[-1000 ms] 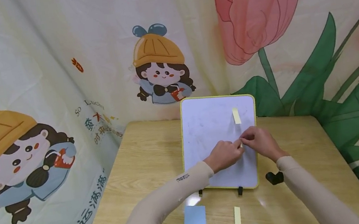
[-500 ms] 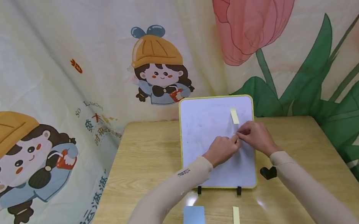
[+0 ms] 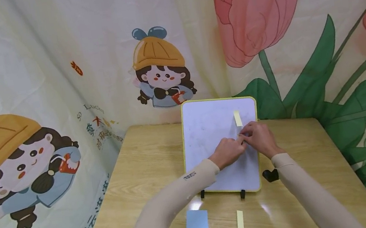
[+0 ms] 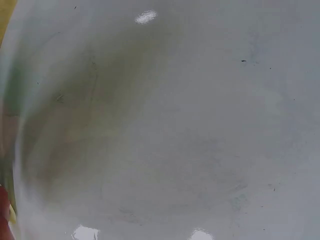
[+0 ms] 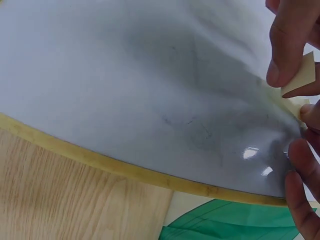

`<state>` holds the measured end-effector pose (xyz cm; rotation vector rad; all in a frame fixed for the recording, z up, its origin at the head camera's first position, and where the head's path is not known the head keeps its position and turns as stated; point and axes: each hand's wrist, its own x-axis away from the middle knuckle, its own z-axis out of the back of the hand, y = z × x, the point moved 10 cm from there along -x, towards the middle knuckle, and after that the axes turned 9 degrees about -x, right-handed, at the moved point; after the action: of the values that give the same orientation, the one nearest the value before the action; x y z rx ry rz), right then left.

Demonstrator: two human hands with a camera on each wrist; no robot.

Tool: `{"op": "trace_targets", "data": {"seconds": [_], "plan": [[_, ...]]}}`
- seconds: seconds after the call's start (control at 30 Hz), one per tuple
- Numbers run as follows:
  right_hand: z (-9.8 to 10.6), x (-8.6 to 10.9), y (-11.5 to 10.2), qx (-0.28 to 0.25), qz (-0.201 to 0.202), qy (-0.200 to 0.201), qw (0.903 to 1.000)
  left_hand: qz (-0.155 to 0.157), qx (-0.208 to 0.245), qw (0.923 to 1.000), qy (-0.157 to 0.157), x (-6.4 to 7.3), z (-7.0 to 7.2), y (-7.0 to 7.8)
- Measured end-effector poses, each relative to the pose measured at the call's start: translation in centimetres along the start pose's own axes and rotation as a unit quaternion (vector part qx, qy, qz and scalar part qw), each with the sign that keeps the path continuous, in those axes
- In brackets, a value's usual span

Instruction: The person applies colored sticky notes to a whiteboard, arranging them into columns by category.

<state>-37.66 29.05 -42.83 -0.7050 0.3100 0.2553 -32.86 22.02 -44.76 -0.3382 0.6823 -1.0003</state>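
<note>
A whiteboard (image 3: 202, 126) with a yellow frame stands on the table. My left hand (image 3: 227, 151) and right hand (image 3: 259, 138) meet at its right half, fingertips close together. Between them is a small pale yellow sticky note strip (image 5: 302, 77), mostly hidden by fingers in the head view. In the right wrist view, left fingers (image 5: 286, 50) pinch its free end, while a right fingertip (image 5: 311, 114) holds it lower down near the board. Directly above the hands, another yellow strip (image 3: 237, 118) sticks to the board. Only a fingertip (image 4: 4, 215) shows in the left wrist view.
On the wooden table (image 3: 140, 163), a blue square sticky note (image 3: 197, 223) and a loose yellow strip (image 3: 240, 224) lie in front of the board. Black feet (image 3: 242, 194) support the board. A small black object (image 3: 270, 175) lies beside the right forearm. Printed curtains (image 3: 205, 47) hang behind.
Both hands have moved slightly up the board, fingertips now nearer the upper strip. The yellow piece between them shows less than before. The whole head view has shifted a little.
</note>
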Motion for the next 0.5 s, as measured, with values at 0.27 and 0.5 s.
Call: {"op": "trace_targets", "data": {"seconds": [0.27,0.5], "plan": [[-0.35,0.26,0.10,0.001,-0.007,0.008,0.9999,-0.006,0.002,1.0000,0.004,0.17,-0.01,0.19],[-0.41,0.34,-0.14,-0.001,-0.005,0.021,0.9998,-0.004,-0.006,0.9999,0.010,0.18,0.01,0.06]]}}
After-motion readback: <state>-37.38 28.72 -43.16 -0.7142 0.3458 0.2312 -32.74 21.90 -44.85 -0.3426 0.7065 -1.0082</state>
